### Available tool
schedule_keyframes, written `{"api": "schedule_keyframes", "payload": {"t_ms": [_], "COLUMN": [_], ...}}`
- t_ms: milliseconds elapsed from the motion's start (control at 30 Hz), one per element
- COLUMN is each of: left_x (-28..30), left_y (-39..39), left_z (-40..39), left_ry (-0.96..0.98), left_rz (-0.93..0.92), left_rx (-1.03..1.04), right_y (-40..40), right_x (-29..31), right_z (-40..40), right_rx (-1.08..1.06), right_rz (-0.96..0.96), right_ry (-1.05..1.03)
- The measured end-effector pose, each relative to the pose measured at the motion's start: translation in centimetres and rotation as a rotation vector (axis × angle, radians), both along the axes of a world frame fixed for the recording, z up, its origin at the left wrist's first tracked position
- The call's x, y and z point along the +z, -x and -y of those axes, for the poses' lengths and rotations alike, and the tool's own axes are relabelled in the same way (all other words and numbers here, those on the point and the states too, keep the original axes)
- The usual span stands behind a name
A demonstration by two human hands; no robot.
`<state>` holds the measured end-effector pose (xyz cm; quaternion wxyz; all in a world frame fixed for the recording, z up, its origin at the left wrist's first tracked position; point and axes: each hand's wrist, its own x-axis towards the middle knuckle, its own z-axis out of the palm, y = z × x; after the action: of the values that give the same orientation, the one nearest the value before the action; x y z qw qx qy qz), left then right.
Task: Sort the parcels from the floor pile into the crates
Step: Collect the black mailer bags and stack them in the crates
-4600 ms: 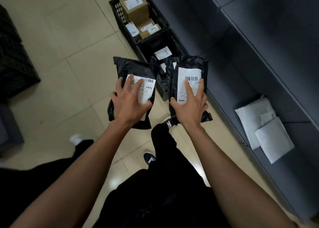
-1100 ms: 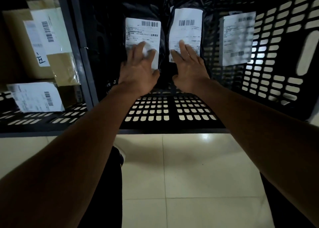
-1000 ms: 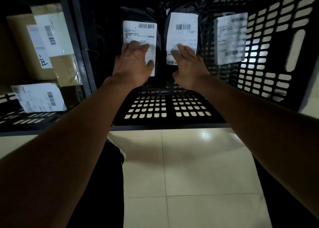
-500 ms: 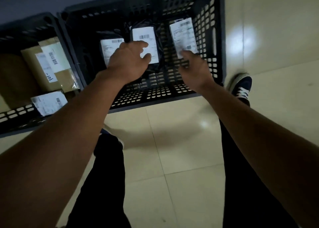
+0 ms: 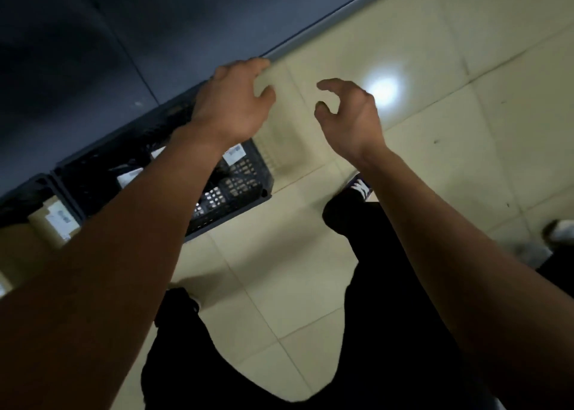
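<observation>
- Both hands are empty: the left hand (image 5: pixel 231 105) hangs in the air over the far end of the black crate with fingers loosely curled round nothing, and the right hand (image 5: pixel 349 114) hovers over bare floor with thumb and fingers half bent, also gripping nothing.
- Largest in view is the dark grey ledge (image 5: pixel 93 52) filling the upper left, with the pale tiled floor (image 5: pixel 466 99) running along its edge to the right and below.
- Against that ledge stands the black crate (image 5: pixel 242 189), its slotted wall facing the person; a second crate (image 5: pixel 21 198) sits just beside it at the left edge of the picture.
- Inside the black crate lie dark parcels (image 5: pixel 233 154) with white labels, partly hidden by the left forearm; how many there are I cannot tell.
- In the second crate sits a brown box (image 5: pixel 52 223) with a label.
- Progress, as a judgement: some parcels are already sorted, bagged ones in one crate and a boxed one in the other. The floor pile itself is out of view, so what remains cannot be counted; with both hands free, the likely next step is fetching more from it.
</observation>
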<state>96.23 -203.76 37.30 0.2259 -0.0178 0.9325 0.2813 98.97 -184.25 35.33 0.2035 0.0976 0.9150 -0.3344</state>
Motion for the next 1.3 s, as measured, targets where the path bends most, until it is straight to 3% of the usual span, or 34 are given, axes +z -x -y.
{"api": "schedule_keyframes", "payload": {"t_ms": [267, 633, 900, 1300], "left_x": [7.5, 19.8, 23.3, 27.3], "left_y": [3.3, 0.3, 1.3, 6.9], "left_z": [-13.6, -21.3, -29.5, -46.4], "left_ry": [0.027, -0.053, -0.021, -0.09], "left_rz": [-0.057, -0.097, -0.104, -0.101], "left_rx": [-0.169, -0.49, -0.637, -0.636], "right_y": [3.3, -2.9, -4.2, -1.5], "right_x": [8.0, 21.4, 25.3, 28.9], "right_z": [-12.6, -21.1, -29.2, -44.0], "right_rx": [-0.062, -0.333, -0.489, -0.593], "right_rz": [-0.056, -0.092, -0.105, -0.115], "right_ry": [-0.073, -0.169, -0.169, -0.16]}}
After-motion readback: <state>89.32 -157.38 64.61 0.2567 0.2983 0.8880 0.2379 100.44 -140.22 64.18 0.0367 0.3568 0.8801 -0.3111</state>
